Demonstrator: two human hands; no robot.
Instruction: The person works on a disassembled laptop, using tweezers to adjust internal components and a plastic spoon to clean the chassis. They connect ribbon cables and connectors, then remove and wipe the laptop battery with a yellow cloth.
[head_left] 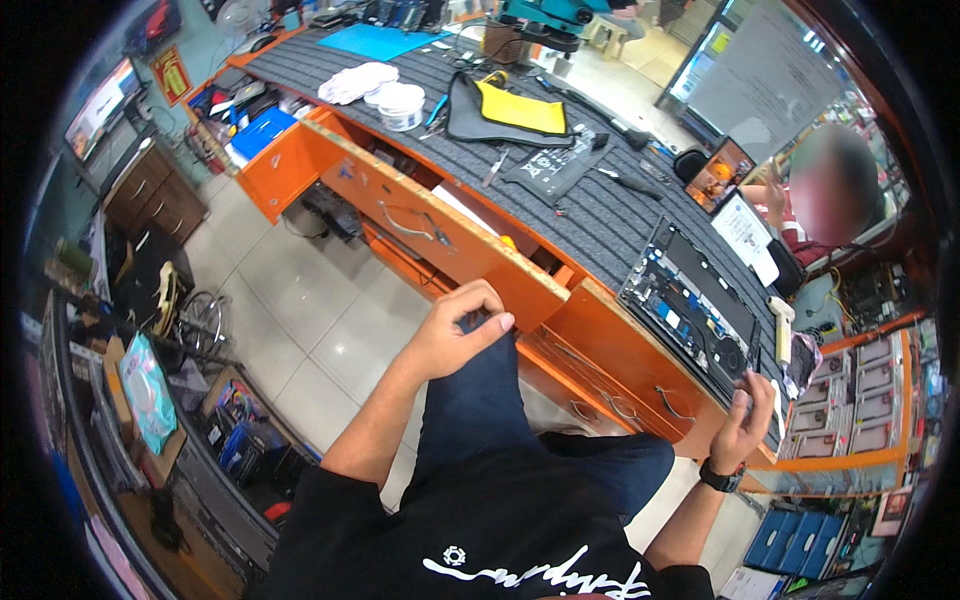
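Observation:
An opened laptop base [690, 310] lies at the right end of the bench, its circuit boards and fan showing. At its near right corner is my right hand [742, 425], fingers bent together around what looks like a slim dark tool, too small to make out. My left hand [460, 330] rests over my knee beside the front of a pulled-out orange drawer [420, 215]. Its fingers are loosely bent, the thumb apart, and nothing shows in them. A detached black battery [555, 170] lies on the ribbed grey mat [470, 165], left of the laptop.
A grey and yellow cloth [520, 110], white tubs [398, 105] and a blue sheet [385, 40] lie farther back. Beyond the laptop, a cream-coloured glue gun [782, 330] stands near the bench edge. Another person [835, 190] is across the bench. Shelves with clutter stand at left.

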